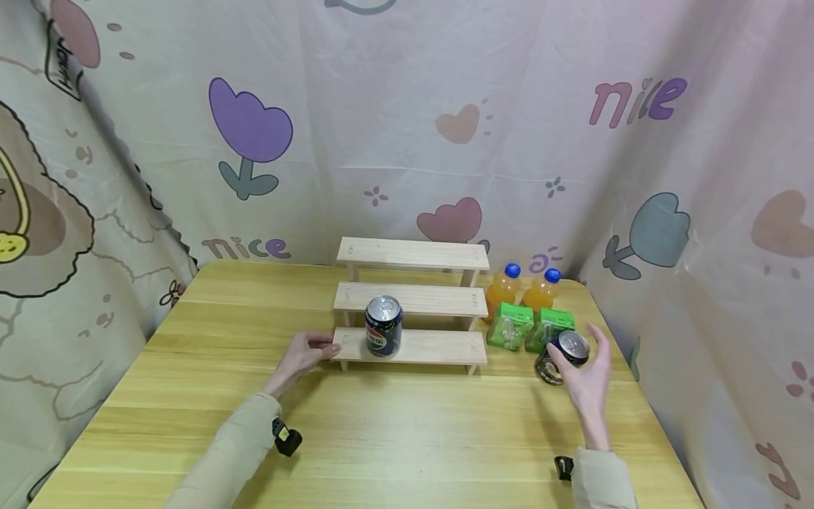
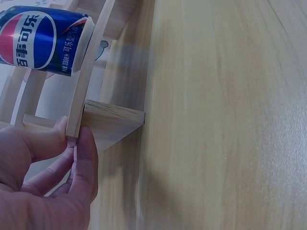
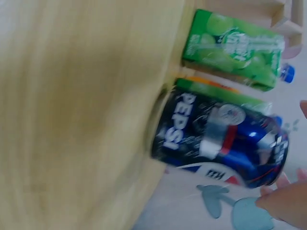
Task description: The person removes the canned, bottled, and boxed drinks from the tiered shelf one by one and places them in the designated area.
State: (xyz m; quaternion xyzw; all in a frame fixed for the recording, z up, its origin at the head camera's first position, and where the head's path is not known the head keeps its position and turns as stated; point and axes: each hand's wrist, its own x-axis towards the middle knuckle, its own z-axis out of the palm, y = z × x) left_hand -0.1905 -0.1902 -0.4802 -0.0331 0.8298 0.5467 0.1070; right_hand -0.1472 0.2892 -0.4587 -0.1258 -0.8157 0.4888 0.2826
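Note:
A dark blue Pepsi can [image 1: 384, 326] stands upright on the lowest step of a three-tier wooden display shelf [image 1: 445, 346]. At that step's left end my left hand [image 1: 305, 355] pinches the board, thumb on top and fingers beneath, as the left wrist view shows. Over on the right, my right hand [image 1: 588, 375] has its thumb and fingers curved round the upper part of a second Pepsi can [image 3: 216, 136]. Whether this can touches the table is hard to tell. Part of its side is hidden by the thumb in the head view.
Two green juice boxes [image 1: 511, 326] stand right of the shelf, close beside the second can. Behind them are two orange drink bottles [image 1: 504, 286] with blue caps. A patterned curtain [image 1: 381, 141] hangs behind the wooden table [image 1: 381, 438] and along its sides.

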